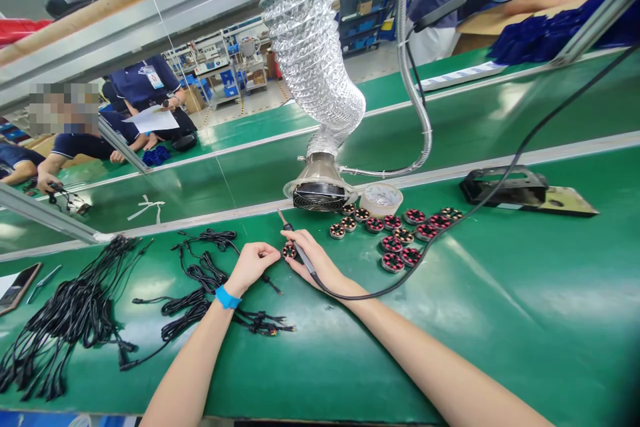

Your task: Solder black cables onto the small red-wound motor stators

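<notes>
My right hand is closed around a soldering iron, its tip pointing up and away from me. Its thumb and fingers also touch a small round motor stator with copper windings. My left hand, a blue band at its wrist, is pinched shut right beside that stator; whatever is between its fingertips is too small to make out. A black cable end shows just below the left hand. Coiled black cables lie to its left. Several more stators, with red or copper windings, sit to the right.
A fume extractor nozzle hangs from a silver duct behind my hands. Beside it is a tape roll. A soldering iron stand is at the right, a large cable bundle at the left. The iron's cord arcs rightward. Co-workers sit opposite.
</notes>
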